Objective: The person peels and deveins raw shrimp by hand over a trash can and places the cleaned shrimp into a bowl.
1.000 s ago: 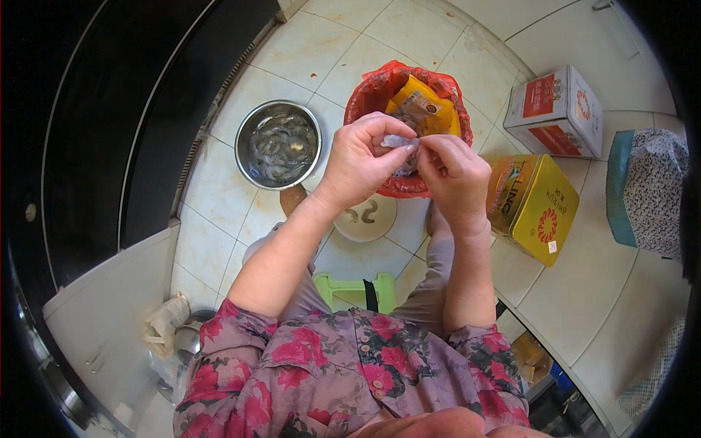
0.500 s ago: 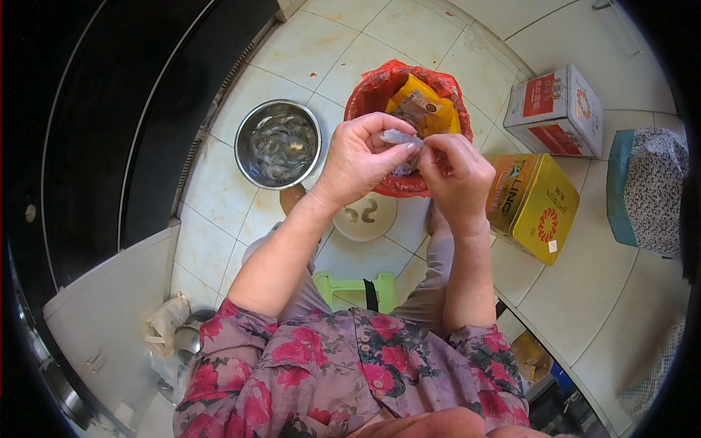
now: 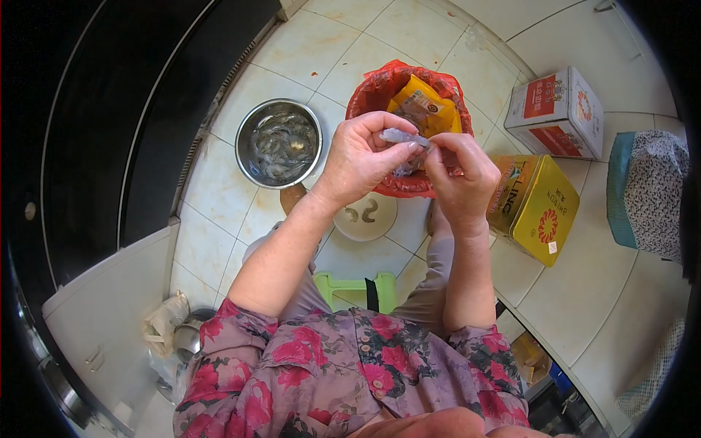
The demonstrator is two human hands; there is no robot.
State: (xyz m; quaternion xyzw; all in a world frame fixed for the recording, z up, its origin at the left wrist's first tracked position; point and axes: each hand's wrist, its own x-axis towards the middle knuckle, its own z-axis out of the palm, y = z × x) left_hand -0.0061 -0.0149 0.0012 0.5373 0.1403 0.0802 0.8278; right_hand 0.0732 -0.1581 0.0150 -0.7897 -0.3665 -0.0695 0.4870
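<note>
Left hand (image 3: 355, 159) holds shrimp (image 3: 401, 137) between thumb and fingers; right hand (image 3: 465, 174) pinches its end, above red-lined bin (image 3: 363, 96). Shrimp probably light, soft, slippery, easily torn; mid-body grip seems best. Yellow tin (image 3: 541, 219): "LING" legible, handwriting unclear. Farther off, red-and-white box (image 3: 544, 109): characters too small.

Bowls on tiled floor (image 3: 215, 209).
</note>
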